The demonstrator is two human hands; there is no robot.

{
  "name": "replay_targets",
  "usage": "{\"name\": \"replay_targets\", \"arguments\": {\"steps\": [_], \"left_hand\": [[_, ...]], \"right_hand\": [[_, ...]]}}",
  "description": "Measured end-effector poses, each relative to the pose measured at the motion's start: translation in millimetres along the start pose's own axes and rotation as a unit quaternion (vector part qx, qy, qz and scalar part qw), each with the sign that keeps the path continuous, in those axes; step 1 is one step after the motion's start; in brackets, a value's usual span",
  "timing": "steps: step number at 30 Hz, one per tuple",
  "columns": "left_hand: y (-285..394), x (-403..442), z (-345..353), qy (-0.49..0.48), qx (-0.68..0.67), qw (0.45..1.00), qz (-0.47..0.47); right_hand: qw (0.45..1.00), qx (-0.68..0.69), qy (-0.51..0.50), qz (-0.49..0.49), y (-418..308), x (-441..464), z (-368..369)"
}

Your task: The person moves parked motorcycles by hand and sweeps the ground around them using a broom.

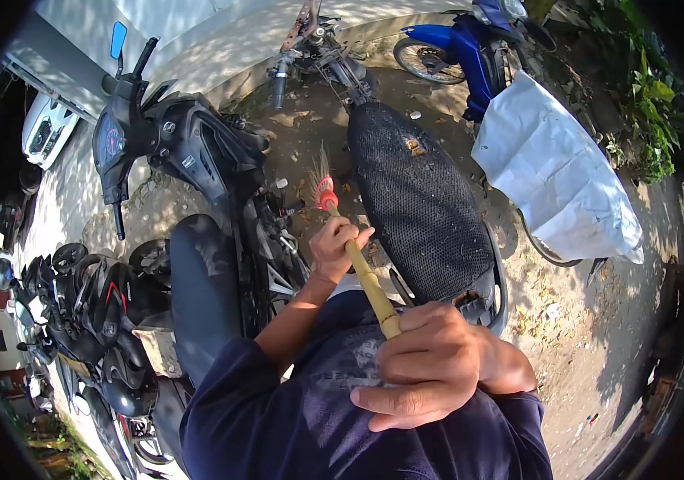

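Broom (pixel 368 282) gripped in left hand (pixel 332 246) and right hand (pixel 432 365); debris (pixel 552 310) dots the ground (pixel 578 356); work looks unfinished, what's done unclear.

1. Long yellow jointed broom handle (pixel 371 282): bamboo-like, smooth, slight sheen.
2. Round red broom collar (pixel 327 197): plastic in appearance. Thin, pale, splayed bristles (pixel 324 164): stiff-looking fibre.
3. Long black oval motorcycle seat (pixel 418 200): matt, rough, mesh-textured covering, speckled.
4. Broad silver-white sheet (pixel 554 160): creased, plastic-like, faint sheen.
5. Bright blue curved bodywork (pixel 464 64): smooth, glossy plastic in appearance.
6. Dark navy short-sleeved shirt (pixel 438 450): soft matt cloth, worn print.
7. Sunlit brown ground (pixel 558 300): rough, matt, gritty.
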State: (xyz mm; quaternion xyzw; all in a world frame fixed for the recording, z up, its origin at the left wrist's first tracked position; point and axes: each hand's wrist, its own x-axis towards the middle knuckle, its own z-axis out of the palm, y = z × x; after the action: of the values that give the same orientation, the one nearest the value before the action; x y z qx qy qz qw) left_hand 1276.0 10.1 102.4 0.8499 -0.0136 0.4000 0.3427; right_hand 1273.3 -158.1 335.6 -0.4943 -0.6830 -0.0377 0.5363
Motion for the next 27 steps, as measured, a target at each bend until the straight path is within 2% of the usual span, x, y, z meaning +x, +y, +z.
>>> {"name": "replay_targets", "arguments": {"steps": [3, 6, 10, 13, 14, 17, 20, 23, 24, 25, 27], "left_hand": [[-28, 38, 10, 0.019, 0.018, 1.000, -0.011], [-73, 62, 23, -0.010, 0.047, 0.999, -0.019], [-166, 28, 57, -0.191, 0.079, 0.969, -0.137], [-186, -24, 82, -0.289, 0.093, 0.938, -0.166], [-180, -44, 85, -0.241, 0.008, 0.955, -0.175], [-126, -67, 94, -0.127, 0.048, 0.977, -0.163], [-82, -60, 94, -0.159, -0.041, 0.971, -0.171], [-44, -51, 90, -0.188, -0.041, 0.976, -0.098], [-35, -48, 87, -0.201, -0.059, 0.973, -0.099], [-27, -44, 85, -0.185, -0.053, 0.979, -0.072], [-9, -26, 68, -0.263, -0.080, 0.959, -0.064]], "right_hand": [[0.996, -0.076, 0.005, 0.042, 28, 7, 4], [0.987, -0.110, 0.003, 0.113, 83, -18, 16], [0.947, -0.141, 0.032, 0.286, 157, -92, 57], [0.915, -0.119, 0.074, 0.378, 160, -132, 65], [0.907, -0.106, 0.088, 0.399, 155, -141, 62], [0.925, -0.072, 0.077, 0.364, 114, -124, 35], [0.932, -0.050, 0.089, 0.347, 82, -107, 7], [0.936, -0.037, 0.098, 0.337, 58, -90, -14], [0.938, -0.037, 0.107, 0.329, 48, -86, -20], [0.940, -0.037, 0.116, 0.320, 39, -81, -24], [0.932, -0.048, 0.182, 0.311, 15, -71, -26]]}}
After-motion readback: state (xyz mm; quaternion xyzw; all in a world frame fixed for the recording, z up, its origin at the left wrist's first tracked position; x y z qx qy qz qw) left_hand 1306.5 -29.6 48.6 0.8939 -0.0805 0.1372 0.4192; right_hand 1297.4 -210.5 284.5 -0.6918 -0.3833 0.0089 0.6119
